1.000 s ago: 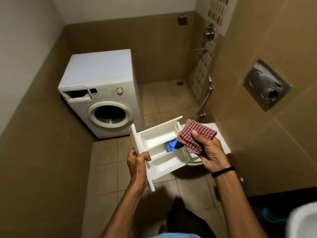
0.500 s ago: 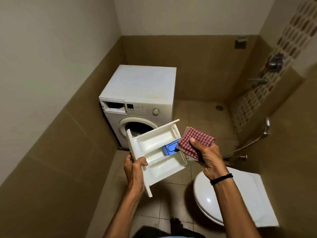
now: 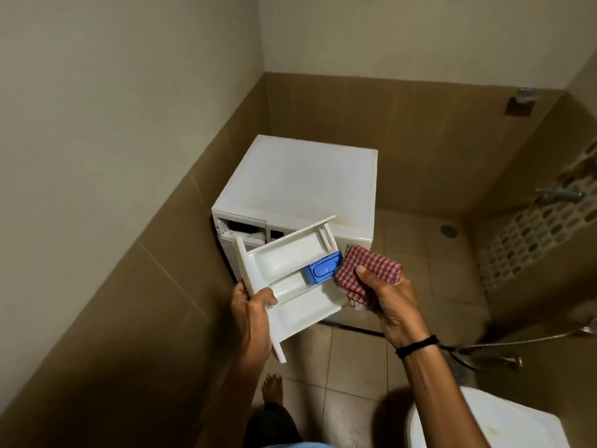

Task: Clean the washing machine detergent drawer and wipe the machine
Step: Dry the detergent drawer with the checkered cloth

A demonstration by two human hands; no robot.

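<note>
My left hand point(image 3: 253, 313) grips the front panel of the white detergent drawer point(image 3: 290, 273), held out of the machine and tilted, with a blue insert point(image 3: 323, 270) at its far end. My right hand point(image 3: 389, 302) holds a folded red-and-white checked cloth point(image 3: 368, 274) against the drawer's right end. The white washing machine point(image 3: 303, 185) stands in the corner behind the drawer. Its empty drawer slot point(image 3: 240, 229) shows at the top left of the front. The drawer hides the machine's door.
Brown tiled walls close in on the left and behind the machine. A white toilet point(image 3: 504, 425) is at the bottom right, with a hose sprayer point(image 3: 517, 342) beside it. A floor drain point(image 3: 449, 230) and wall tap point(image 3: 560, 193) lie to the right. My bare foot point(image 3: 273, 388) is on the tiles.
The view has swung left and moved closer to the washing machine, which now sits right behind the drawer. Both hands keep the same hold on drawer and cloth.
</note>
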